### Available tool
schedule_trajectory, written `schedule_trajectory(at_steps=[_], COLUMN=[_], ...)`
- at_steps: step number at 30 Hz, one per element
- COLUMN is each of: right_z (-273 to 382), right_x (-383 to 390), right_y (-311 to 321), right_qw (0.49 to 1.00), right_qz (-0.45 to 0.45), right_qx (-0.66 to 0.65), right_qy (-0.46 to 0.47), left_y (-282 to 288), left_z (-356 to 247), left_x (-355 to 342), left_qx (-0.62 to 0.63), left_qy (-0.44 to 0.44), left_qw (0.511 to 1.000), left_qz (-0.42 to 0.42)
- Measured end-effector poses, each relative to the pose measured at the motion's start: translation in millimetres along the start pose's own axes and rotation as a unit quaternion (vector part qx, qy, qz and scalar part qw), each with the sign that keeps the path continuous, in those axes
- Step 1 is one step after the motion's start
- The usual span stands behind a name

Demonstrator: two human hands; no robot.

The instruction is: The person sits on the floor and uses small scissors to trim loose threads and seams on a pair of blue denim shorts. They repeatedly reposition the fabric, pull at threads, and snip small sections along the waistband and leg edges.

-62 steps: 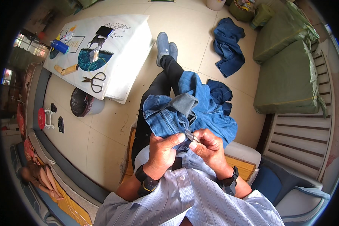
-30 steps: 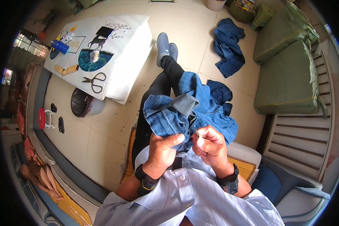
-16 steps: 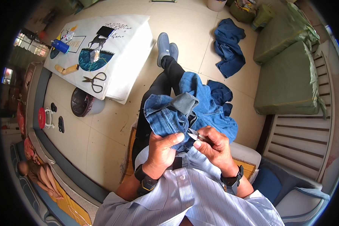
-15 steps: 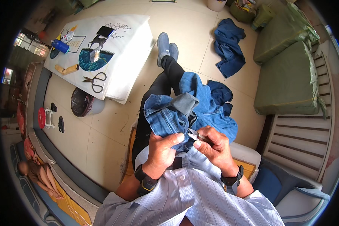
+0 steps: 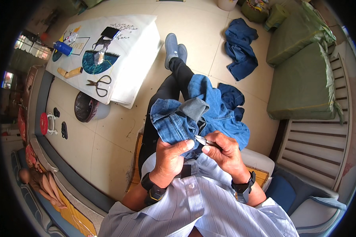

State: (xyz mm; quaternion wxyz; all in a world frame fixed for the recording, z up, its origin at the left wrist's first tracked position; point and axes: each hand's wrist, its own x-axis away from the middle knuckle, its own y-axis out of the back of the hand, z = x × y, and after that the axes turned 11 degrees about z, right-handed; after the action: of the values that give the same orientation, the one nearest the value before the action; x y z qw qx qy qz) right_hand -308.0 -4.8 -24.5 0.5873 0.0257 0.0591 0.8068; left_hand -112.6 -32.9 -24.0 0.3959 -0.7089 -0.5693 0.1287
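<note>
Blue denim jeans [image 5: 221, 118] lie bunched across my lap, with a grey pocket lining [image 5: 194, 109] turned out on top. My left hand [image 5: 168, 158] pinches the denim, its thumb lying over the edge of the cloth. In my right hand [image 5: 225, 152] is a small pair of thread snips [image 5: 202, 140], held between thumb and fingers. Their pointed metal blades reach to the denim beside my left thumb. My fingers hide part of the snips' handles and the cloth under them.
Front left stands a table [image 5: 134, 67] bearing black scissors [image 5: 100, 85] and a blue bottle [image 5: 63, 48]. A lined bin [image 5: 87, 107] sits below it. More jeans [image 5: 241, 49] lie on the floor ahead. A green-covered cushioned seat [image 5: 300, 85] is at right; a person [image 5: 47, 185] is on the left sofa.
The snips have tilted slightly and their tips have shifted a little left, toward my left thumb. My left hand and the jeans stay almost the same.
</note>
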Motion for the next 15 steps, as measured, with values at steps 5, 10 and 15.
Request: schedule_trajectory(at_steps=[5,10,15], right_z=[0.3,-1.1,-2.5], right_x=[-1.2,-1.4,-1.4], right_y=[0.3,0.7,0.9], right_qw=[1.0,1.0,1.0], right_qz=[0.005,0.009,0.013], right_qx=[0.009,0.017,0.025], right_qy=[-0.001,0.002,-0.001], left_y=[4.8,-0.8,-3.6], left_z=[1.5,-0.9,-2.3], left_x=[1.0,-0.1,0.6], left_qx=[0.0,0.002,0.002], left_qy=[-0.002,0.001,0.003], left_qw=[1.0,1.0,1.0], left_qz=[0.012,-0.003,-0.01])
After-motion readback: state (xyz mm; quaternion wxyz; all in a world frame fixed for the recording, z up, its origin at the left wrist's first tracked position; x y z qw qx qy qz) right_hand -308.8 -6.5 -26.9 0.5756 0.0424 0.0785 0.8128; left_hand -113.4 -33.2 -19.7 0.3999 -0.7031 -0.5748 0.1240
